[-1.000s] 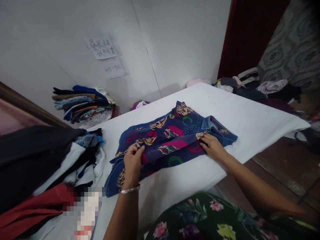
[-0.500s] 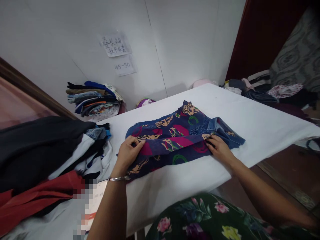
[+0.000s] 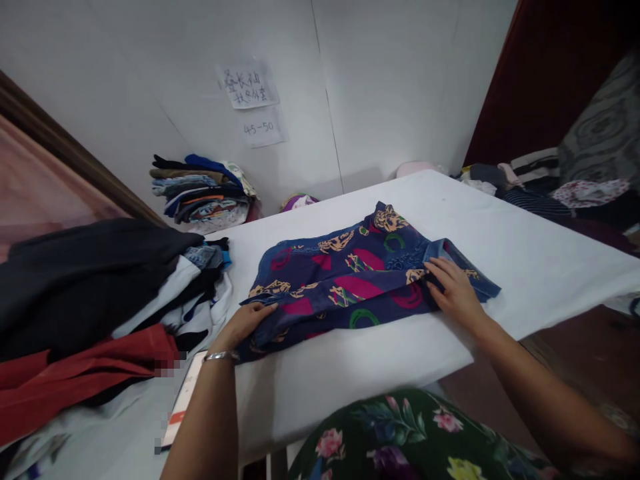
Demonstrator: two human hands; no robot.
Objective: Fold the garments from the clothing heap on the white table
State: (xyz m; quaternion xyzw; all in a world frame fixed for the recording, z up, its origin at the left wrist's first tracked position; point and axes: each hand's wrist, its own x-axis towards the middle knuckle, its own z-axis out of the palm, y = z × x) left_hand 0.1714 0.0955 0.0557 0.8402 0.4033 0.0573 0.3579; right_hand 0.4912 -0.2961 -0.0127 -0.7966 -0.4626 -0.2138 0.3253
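A navy denim shirt (image 3: 345,273) with magenta, green and tan prints lies on the white table, its collar toward the right. Its near side is folded over in a long strip running left to right. At the hem end, my left hand (image 3: 247,321) is closed on the fold's edge; a silver bracelet is on that wrist. By the collar, my right hand (image 3: 456,291) rests on the cloth with its fingers stretched out. The palm sides of both hands are hidden.
A dark heap of clothes (image 3: 90,280) with a red garment (image 3: 100,367) lies left. Beside my left forearm is a phone (image 3: 187,393). A folded stack (image 3: 203,190) stands at the back left. More clothes (image 3: 535,180) lie beyond the table (image 3: 540,253) at right.
My left hand has moved down and left along the fold, which now lies flatter. My right hand's fingers have loosened and straightened over the cloth. The view has shifted slightly.
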